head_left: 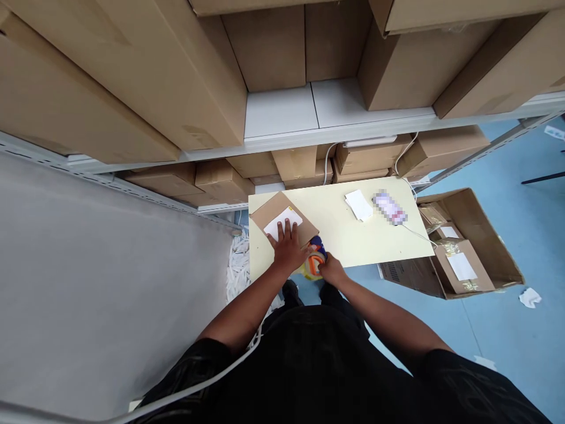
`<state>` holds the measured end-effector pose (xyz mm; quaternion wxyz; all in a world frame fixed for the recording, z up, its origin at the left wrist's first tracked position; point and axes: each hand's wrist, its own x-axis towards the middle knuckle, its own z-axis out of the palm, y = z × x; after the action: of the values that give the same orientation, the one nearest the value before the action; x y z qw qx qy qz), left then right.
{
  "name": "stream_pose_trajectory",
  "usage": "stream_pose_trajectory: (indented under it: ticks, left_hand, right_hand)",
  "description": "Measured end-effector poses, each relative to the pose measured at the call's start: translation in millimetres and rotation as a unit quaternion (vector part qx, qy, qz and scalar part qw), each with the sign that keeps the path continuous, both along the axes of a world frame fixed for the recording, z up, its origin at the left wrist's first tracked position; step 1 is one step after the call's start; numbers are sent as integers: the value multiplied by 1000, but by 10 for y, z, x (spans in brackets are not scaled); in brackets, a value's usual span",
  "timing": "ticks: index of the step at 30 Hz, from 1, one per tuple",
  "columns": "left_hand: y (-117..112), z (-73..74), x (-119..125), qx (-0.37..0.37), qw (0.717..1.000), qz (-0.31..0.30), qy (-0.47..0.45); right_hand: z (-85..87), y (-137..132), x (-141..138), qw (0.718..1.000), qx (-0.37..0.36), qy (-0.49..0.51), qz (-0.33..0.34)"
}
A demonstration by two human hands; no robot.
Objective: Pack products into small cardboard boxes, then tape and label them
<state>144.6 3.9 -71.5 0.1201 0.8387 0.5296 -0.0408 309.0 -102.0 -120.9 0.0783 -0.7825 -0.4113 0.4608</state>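
Observation:
A small flat cardboard box with a white label lies on the near left of a pale yellow table. My left hand rests flat on the box, fingers spread over the label. My right hand is closed on an orange and blue tape dispenser at the table's near edge, right beside the box.
A stack of white labels and a blurred phone-like object with a white cable lie further right on the table. An open carton holding packed boxes stands on the blue floor at right. Shelves with large cardboard boxes stand behind.

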Motion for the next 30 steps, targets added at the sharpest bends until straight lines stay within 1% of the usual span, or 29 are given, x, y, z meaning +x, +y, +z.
stream_pose_trajectory:
  ticks: [1, 3, 4, 5, 6, 7, 9, 11, 12, 14, 17, 18, 19, 20, 22, 23, 25, 27, 28, 29, 30]
  left_hand:
    - [25, 31, -52, -17, 999, -26, 8]
    - [114, 91, -231, -47, 992, -115, 18]
    - [171, 113, -336, -52, 985, -161, 18]
    - [231, 124, -436, -47, 979, -196, 16]
    - [290, 124, -519, -35, 976, -216, 12]
    - [343, 112, -578, -19, 975, -220, 8]
    - [422, 61, -617, 11, 980, -198, 2]
    - [461, -4, -571, 28, 986, -163, -2]
    - [466, -34, -527, 31, 988, -151, -3]
    - [450, -79, -410, 31, 991, -133, -8]
    - [364, -104, -172, 31, 995, -88, -19]
    - [320, -100, -88, 30, 997, -68, -23]
    - [272, -88, -13, 27, 998, -49, -25]
    - [225, -69, 41, 20, 999, -36, -26]
    - [149, -7, 52, -4, 999, -39, -22]
    - [129, 34, -3, -22, 998, -58, -18]
    - [131, 119, -228, -66, 989, -135, -10]
    - [168, 183, -537, -102, 966, -239, -8]
    - [189, 197, -687, -105, 952, -286, -11]
    - [204, 194, -814, -97, 943, -318, -15]
    - [211, 176, -910, -83, 939, -332, -19]
  right_hand:
    - [32, 173, 98, 1000, -11, -21, 9]
    - [92, 515, 303, 997, -12, -55, 62]
    - [115, 677, 390, 995, -6, -60, 75]
    - [133, 825, 456, 994, -2, -63, 86]
    - [144, 954, 501, 993, 1, -65, 94]
    - [151, 1055, 528, 993, 4, -66, 98]
    - [152, 1142, 551, 992, 6, -70, 103]
    - [142, 1034, 556, 993, 11, -74, 95]
    - [132, 905, 550, 993, 12, -75, 86]
    - [101, 539, 489, 996, 10, -66, 63]
    - [22, -20, 218, 999, 8, 0, 48]
    - [-10, -136, 99, 999, 12, 11, 37]
    - [-39, -199, -12, 1000, 11, 12, 17]
    - [-64, -205, -99, 1000, 11, 13, 1]
    - [-92, -71, -153, 1000, 14, 0, -28]
    - [-92, 50, -112, 999, 15, -9, -35]
    - [-66, 353, 73, 999, 13, -31, -22]
    - [-19, 688, 298, 998, 10, -53, 23]
    - [6, 854, 389, 997, 7, -61, 56]
    - [30, 1013, 452, 994, 5, -68, 90]
    - [54, 1158, 488, 990, 2, -70, 119]
